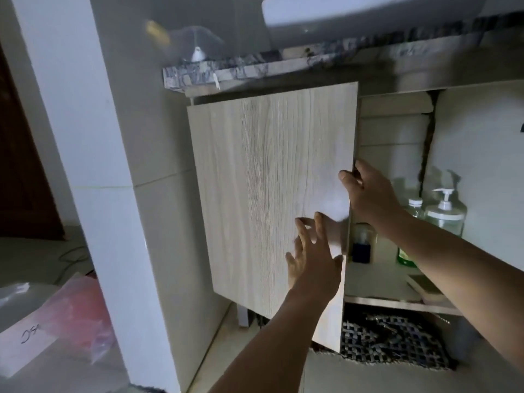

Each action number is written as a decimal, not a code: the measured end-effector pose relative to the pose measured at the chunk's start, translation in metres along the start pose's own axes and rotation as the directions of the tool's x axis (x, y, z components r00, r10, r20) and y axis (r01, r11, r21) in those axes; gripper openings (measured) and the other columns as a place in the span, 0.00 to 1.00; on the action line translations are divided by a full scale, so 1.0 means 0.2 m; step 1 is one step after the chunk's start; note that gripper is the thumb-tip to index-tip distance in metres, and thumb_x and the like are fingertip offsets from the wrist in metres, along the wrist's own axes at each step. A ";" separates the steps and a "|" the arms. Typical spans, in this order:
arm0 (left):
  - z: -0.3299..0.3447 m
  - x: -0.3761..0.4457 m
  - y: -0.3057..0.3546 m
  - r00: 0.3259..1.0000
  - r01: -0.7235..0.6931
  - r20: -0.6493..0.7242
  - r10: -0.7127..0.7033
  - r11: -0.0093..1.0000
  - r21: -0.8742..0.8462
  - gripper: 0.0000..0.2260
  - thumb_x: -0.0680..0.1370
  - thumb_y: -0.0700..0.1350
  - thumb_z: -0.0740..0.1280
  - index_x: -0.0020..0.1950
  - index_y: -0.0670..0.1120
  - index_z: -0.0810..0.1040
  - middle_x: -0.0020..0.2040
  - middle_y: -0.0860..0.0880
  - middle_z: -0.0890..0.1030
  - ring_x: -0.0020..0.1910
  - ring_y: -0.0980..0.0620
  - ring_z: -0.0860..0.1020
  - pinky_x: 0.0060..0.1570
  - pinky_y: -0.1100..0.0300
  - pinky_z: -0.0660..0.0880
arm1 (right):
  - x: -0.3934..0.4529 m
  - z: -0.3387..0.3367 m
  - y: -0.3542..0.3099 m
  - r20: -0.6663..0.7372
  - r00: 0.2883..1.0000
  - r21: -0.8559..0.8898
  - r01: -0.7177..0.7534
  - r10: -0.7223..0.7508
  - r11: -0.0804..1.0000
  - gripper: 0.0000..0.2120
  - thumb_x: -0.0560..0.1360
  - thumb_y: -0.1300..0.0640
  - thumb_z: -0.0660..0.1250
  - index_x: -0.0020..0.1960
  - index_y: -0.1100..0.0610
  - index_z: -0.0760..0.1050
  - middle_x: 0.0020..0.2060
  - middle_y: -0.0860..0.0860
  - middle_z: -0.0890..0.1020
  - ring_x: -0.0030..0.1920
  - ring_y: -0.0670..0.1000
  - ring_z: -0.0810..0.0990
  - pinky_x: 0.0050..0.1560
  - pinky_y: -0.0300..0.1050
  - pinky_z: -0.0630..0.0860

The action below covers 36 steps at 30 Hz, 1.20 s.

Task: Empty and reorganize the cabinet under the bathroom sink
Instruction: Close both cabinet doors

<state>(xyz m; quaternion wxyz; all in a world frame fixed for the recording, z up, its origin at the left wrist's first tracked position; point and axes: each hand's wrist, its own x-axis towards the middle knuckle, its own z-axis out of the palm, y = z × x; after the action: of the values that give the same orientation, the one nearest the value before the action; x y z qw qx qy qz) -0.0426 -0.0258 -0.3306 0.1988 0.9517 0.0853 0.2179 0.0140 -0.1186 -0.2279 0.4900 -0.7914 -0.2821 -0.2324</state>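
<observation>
A pale wood-grain cabinet door [263, 182] hangs partly swung out under the marble countertop [255, 68]. My right hand [368, 194] grips the door's right edge, thumb on the front and fingers behind. My left hand [312, 259] is spread flat against the lower front of the door, holding nothing. Inside the cabinet a clear pump bottle [445, 214], a clear capped bottle [414, 207], a green bottle [404, 256] and a small dark-blue bottle [361, 245] stand on the shelf [397, 303].
A white basin [340, 21] sits above the counter. A white tiled pillar [93, 165] stands left of the cabinet. A woven black-and-white mat [397, 347] lies on the floor below. A pink plastic bag [82, 310] and a labelled white box [25, 344] are at lower left.
</observation>
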 end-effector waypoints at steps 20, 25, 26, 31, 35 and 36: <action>0.14 0.54 -0.09 0.997 -0.079 0.030 0.073 0.936 0.344 0.47 0.74 0.48 0.70 0.78 0.47 0.36 0.74 0.34 0.30 0.75 0.32 0.54 0.71 0.39 0.58 | 0.50 0.14 0.36 -0.010 0.992 0.229 -0.117 0.123 0.966 0.16 0.80 0.52 0.58 0.67 0.53 0.71 0.56 0.49 0.78 0.58 0.50 0.76 0.56 0.40 0.70; 0.13 0.54 -0.07 0.998 -0.060 0.036 0.051 0.936 0.346 0.46 0.75 0.48 0.69 0.78 0.47 0.36 0.74 0.33 0.30 0.71 0.35 0.65 0.69 0.41 0.63 | 0.48 0.11 0.29 -0.046 0.983 -0.140 -0.181 0.176 0.974 0.19 0.81 0.50 0.56 0.61 0.64 0.72 0.57 0.60 0.79 0.52 0.56 0.77 0.47 0.40 0.68; 0.11 0.54 -0.07 0.998 -0.057 0.047 0.043 0.938 0.341 0.45 0.76 0.48 0.68 0.78 0.47 0.36 0.74 0.35 0.30 0.72 0.36 0.64 0.69 0.41 0.63 | 0.46 0.10 0.27 -0.026 0.983 -0.210 -0.182 0.181 0.961 0.19 0.81 0.51 0.56 0.61 0.65 0.71 0.56 0.61 0.78 0.51 0.57 0.77 0.45 0.40 0.69; -0.02 0.48 -0.07 0.991 -0.004 0.128 -0.046 0.932 0.361 0.41 0.77 0.48 0.66 0.78 0.47 0.39 0.76 0.38 0.33 0.67 0.40 0.72 0.63 0.46 0.72 | 0.29 -0.04 0.20 0.106 0.972 -0.364 -0.157 0.208 0.918 0.25 0.80 0.54 0.60 0.71 0.64 0.59 0.62 0.60 0.74 0.47 0.52 0.77 0.40 0.36 0.73; -0.09 0.29 0.05 0.980 -0.072 0.197 0.004 0.938 0.340 0.34 0.79 0.49 0.63 0.78 0.46 0.47 0.78 0.39 0.40 0.66 0.40 0.72 0.62 0.49 0.72 | -0.04 -0.24 0.15 0.212 0.965 -0.475 -0.036 0.154 0.879 0.27 0.78 0.54 0.62 0.73 0.59 0.57 0.67 0.57 0.68 0.64 0.55 0.70 0.58 0.40 0.69; -0.10 0.21 0.10 0.973 -0.107 0.229 0.036 0.947 0.303 0.32 0.80 0.50 0.62 0.78 0.46 0.48 0.79 0.40 0.42 0.67 0.41 0.71 0.63 0.49 0.71 | -0.13 -0.30 0.15 0.243 0.956 -0.501 -0.019 0.162 0.866 0.27 0.78 0.54 0.62 0.73 0.58 0.57 0.68 0.56 0.68 0.66 0.54 0.69 0.61 0.42 0.68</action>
<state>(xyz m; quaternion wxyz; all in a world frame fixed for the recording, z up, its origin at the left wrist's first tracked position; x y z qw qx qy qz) -0.0116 -0.0276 -0.2898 0.0455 0.9918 0.0615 0.1020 0.0096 -0.1893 -0.2401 0.2380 -0.9270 -0.2415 -0.1602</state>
